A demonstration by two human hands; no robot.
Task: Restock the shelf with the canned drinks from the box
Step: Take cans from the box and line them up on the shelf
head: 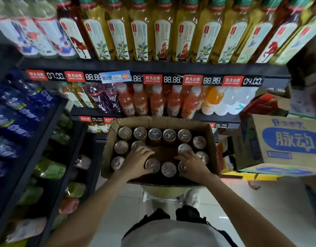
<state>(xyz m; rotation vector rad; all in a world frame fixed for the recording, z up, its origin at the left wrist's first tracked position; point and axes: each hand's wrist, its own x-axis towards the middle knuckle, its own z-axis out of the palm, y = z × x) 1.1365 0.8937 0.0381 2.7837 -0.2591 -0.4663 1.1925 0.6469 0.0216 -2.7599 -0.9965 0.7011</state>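
From the head camera, an open cardboard box (159, 122) sits below the person, in front of a dark store shelf (153, 67). Canned drinks (154, 134) stand upright inside it: a full row along the far wall, more down the left and right walls and along the near edge, with a bare patch of box floor in the middle.

The left hand (135, 162) reaches into the near-left part of the box, fingers curled round the top of a can (152, 164) at the near edge. The right hand (192, 164) is in the near-right part, fingers spread and bent over the tops of two cans (184, 148) there.

Tea bottles (141, 40) fill the upper shelf; orange juice bottles (157, 102) line the one below. A blue-printed carton (285, 143) stands off the box's right side.
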